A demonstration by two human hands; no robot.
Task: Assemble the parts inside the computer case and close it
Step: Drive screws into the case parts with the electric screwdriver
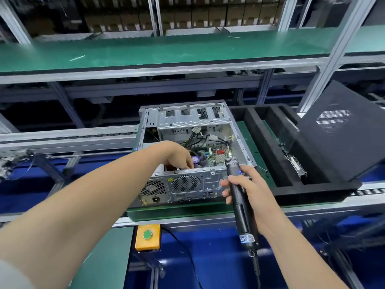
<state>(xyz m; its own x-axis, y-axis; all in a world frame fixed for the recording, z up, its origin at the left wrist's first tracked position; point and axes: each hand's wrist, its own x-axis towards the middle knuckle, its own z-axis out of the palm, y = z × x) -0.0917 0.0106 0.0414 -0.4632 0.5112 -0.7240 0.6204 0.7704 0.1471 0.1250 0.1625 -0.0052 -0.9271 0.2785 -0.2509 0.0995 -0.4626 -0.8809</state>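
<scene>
Head view, and nearest of all, at 6 o'clock from the work, a yellow button box (147, 236) sits on the front edge of the bench (325, 205). I take it that it is put there so the line can be controlled without stepping away.

Just past it, the right hand (250, 188) has its fingers clenched round an electric screwdriver (238, 197). The tool is held steeply with the cord hanging toward 6 o'clock and the bit end aimed toward 12 o'clock, into the case. That grip looks ready to drive a screw on the motherboard (218, 156).

The computer case (187, 185) lies on its side in the middle of the bench, with its open face up and its rear panel turned toward the person. That leaves the inside reachable from above.

The left arm comes in from 8 o'clock, and the left hand (179, 156) dips over the rear rim beside the CPU fan (198, 160). Its fingers bend downward with the tips hidden behind the rim. I cannot tell whether they pinch a part or only steady something.

Deeper in, loose cables (200, 138) run under the drive cage (187, 119).

At 3 o'clock from the case, a black foam tray (270, 147) holds the dark side panel (337, 138), which leans tilted and well apart from the case. So closing is not yet done.

Farthest off, at 12 o'clock, is a green-topped shelf (166, 53), with stacked boxes (116, 19) behind it.
</scene>
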